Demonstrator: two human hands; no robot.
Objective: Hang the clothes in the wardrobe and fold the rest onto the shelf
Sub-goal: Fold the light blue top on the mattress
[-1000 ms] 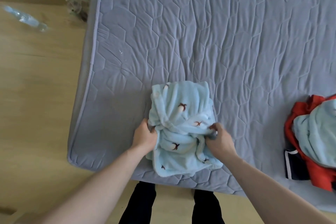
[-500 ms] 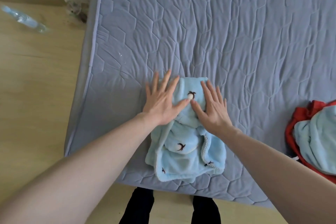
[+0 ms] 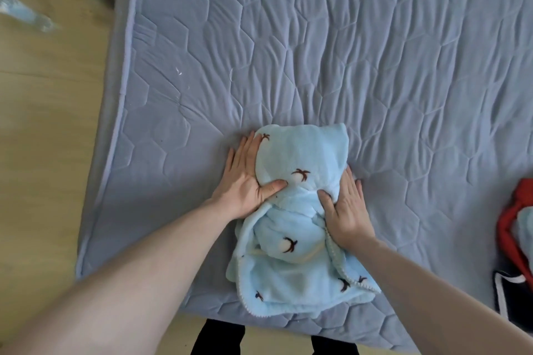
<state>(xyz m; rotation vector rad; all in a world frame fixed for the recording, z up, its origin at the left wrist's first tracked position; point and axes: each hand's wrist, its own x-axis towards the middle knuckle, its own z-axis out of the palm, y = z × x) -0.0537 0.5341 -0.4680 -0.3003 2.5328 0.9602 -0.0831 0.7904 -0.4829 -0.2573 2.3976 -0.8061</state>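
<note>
Plastic bottle lies blurred on the wood floor far left; grey quilted mattress fills the rest of the view. Left hand lies flat beside the left edge of the light blue fleece garment, fingers straight and partly tucked under the fold, thumb pressing on top; the garment sits near the front edge of the mattress, half folded, upper part doubled over, lower part loose with a beaded hem. Right hand mirrors it on the right edge, fingers straight along the side, thumb on the fabric; neither hand curls round anything. Judgement: plush fleece, light, soft, no stiffness, bulky and springy, so folds likely puff open unless pressed; not fragile, not slippery; best taken by both side edges or scooped from beneath with flat palms to keep the bundle together. Red and blue clothes pile waits at the right edge, well apart.
</note>
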